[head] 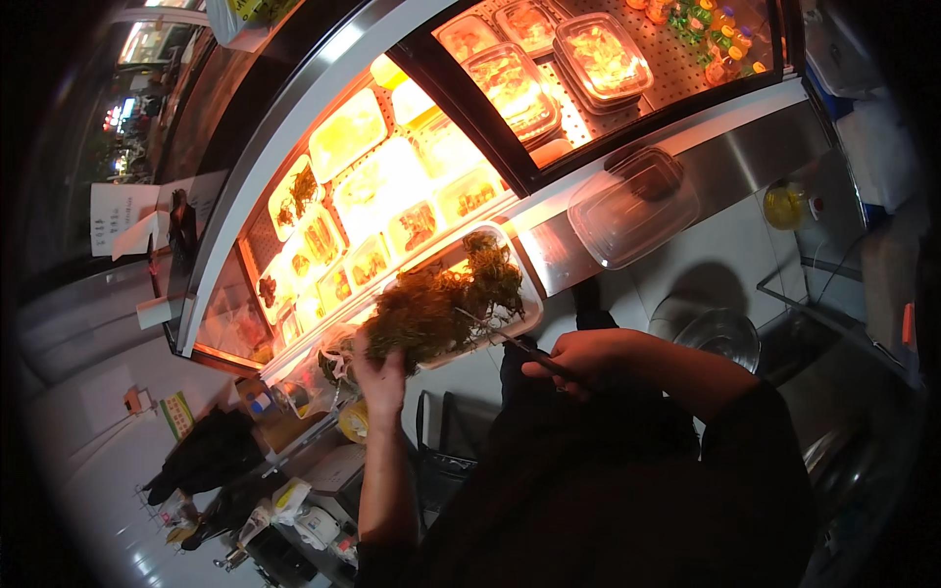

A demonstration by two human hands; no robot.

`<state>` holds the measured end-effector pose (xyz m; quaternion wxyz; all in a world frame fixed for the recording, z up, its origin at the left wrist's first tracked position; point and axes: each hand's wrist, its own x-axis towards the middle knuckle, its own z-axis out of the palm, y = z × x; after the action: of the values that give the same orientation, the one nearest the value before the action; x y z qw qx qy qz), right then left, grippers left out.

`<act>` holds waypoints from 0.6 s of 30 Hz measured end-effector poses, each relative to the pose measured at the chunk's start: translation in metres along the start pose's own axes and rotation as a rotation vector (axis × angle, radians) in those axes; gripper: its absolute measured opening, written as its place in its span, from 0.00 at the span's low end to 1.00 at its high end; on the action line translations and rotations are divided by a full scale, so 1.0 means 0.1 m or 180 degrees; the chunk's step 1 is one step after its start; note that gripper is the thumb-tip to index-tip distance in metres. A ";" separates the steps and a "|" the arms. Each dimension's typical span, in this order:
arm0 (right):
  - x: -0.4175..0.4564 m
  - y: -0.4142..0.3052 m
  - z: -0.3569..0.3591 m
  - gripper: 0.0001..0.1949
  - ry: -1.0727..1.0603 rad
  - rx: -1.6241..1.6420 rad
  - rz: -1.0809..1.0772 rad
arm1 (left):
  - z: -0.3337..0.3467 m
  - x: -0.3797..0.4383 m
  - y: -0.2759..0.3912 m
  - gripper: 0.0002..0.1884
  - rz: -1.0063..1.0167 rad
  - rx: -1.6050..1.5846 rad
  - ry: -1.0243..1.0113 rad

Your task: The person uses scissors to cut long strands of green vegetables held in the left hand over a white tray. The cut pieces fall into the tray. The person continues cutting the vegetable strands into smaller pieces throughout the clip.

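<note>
My left hand (384,378) grips one end of a tangled heap of dark, stringy food strips (430,309), perhaps shredded seaweed. The heap spreads over a white shallow tray (531,301) at the display case's front ledge. In my right hand (599,356) is a slim metal utensil (540,356) with a dark handle. Its thin tip reaches into the right part of the strips; whether it is scissors or tongs cannot be told. Some strips near my left hand are blurred.
Behind the tray, a lit display case (533,176) holds several food trays, lidded containers (603,55) and small bottles (698,22). A clear plastic container (634,209) rests on the metal ledge to the right. Plastic bags (312,389) lie left of the tray; a clear bowl (719,342) stands lower, at right.
</note>
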<state>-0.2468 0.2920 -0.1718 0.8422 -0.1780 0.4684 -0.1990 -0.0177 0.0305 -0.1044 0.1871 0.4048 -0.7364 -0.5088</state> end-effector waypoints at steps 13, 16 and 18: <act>-0.53 -0.08 -0.06 0.43 0.1105 -0.1477 0.0167 | 0.56 0.11 0.13 0.31 0.1045 0.3307 -0.0345; -0.51 -0.15 -0.05 0.43 0.1138 -0.1343 0.0121 | 0.65 0.11 0.04 0.29 0.1224 0.3367 -0.0691; -0.43 -0.14 -0.03 0.42 0.1233 -0.1334 -0.0004 | 0.70 0.13 -0.06 0.24 0.1544 0.3605 -0.0748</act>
<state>-0.2722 0.3015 -0.1355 0.6817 -0.3072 0.6514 -0.1286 -0.0716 0.0617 -0.1402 -0.0285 0.2039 -0.9783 -0.0239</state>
